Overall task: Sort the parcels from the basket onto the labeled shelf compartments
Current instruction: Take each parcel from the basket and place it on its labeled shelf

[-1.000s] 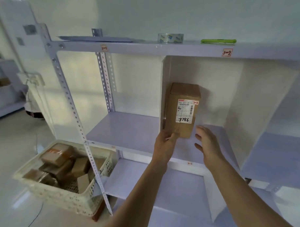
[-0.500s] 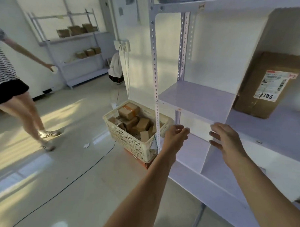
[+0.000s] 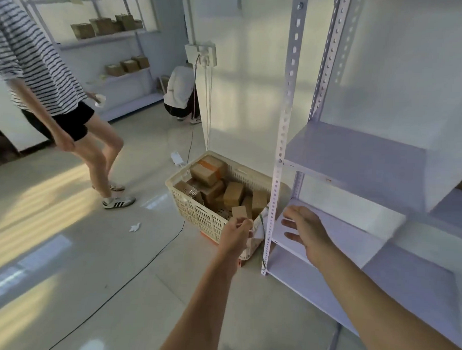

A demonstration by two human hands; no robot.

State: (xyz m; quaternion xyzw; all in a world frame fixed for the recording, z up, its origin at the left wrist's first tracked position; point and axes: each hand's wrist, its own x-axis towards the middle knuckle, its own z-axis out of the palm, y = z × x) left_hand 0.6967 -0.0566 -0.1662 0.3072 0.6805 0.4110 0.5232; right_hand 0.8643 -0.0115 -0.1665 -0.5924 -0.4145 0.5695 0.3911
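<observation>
A cream plastic basket (image 3: pixel 197 218) stands on the floor against the shelf's left front post. It holds several brown cardboard parcels; the topmost parcel (image 3: pixel 208 171) has orange tape. My left hand (image 3: pixel 235 235) hovers over the basket's near corner with fingers loosely curled and nothing in them, just short of a small upright parcel (image 3: pixel 240 211). My right hand (image 3: pixel 306 232) is spread open in the air in front of the lower shelf board. The white metal shelf (image 3: pixel 356 153) fills the right side; its visible boards are bare.
A person in a striped top (image 3: pixel 42 63) walks on the left, about a step from the basket. Another person (image 3: pixel 179 94) crouches by the far wall. A black cable (image 3: pixel 143 263) runs across the floor. A far shelf (image 3: pixel 109 37) carries more boxes. A perforated shelf post (image 3: pixel 280 150) stands between my hands.
The view swung left and down from the shelf to the basket. Both hands let go of the labelled parcel left standing in its compartment and dropped toward the basket. The striped person walked closer.
</observation>
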